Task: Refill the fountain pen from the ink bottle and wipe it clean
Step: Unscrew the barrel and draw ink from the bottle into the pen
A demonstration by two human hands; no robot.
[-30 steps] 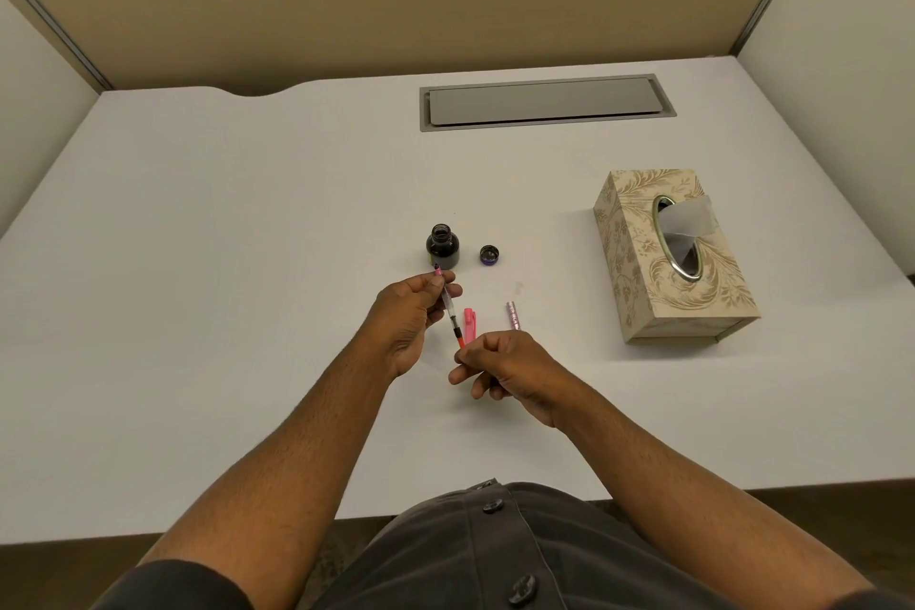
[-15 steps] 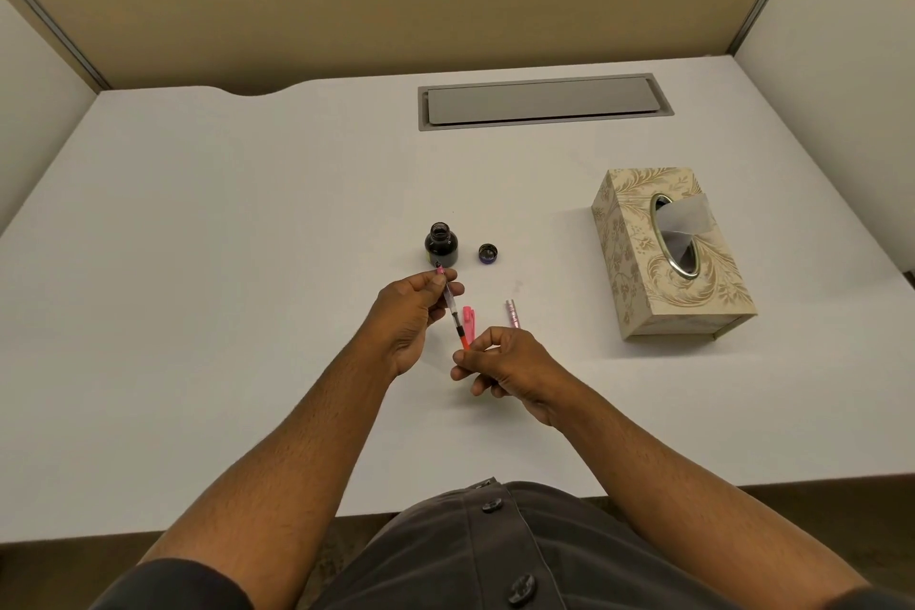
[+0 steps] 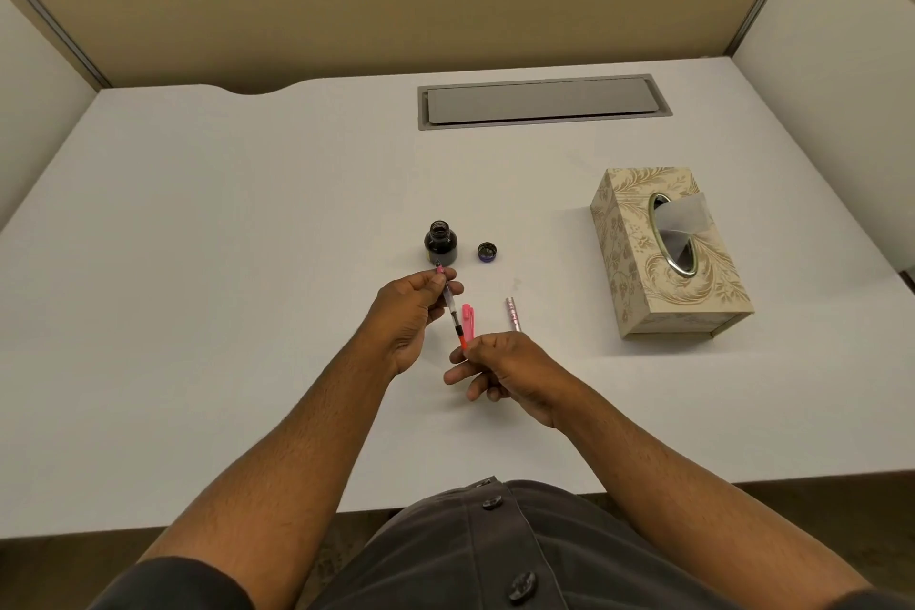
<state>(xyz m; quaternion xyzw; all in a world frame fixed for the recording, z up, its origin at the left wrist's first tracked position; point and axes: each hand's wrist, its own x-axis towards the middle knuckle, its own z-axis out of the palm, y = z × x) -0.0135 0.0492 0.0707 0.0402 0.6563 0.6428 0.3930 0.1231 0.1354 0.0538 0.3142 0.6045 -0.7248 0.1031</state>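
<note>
Between my two hands I hold the fountain pen's inner part, a clear converter with an orange grip section. My left hand pinches its upper end near the ink bottle. My right hand pinches the orange lower end. The open dark ink bottle stands just beyond my left fingers. Its small dark lid lies to the bottle's right. A pink pen cap and a pale pink barrel lie on the white table beyond my right hand.
A patterned beige tissue box with a tissue sticking out sits to the right. A grey cable hatch is set into the white table at the back. Partition walls close in the back and sides.
Both hands stay almost in place with the pen part between them. My right fingers have shifted slightly at the orange end.
</note>
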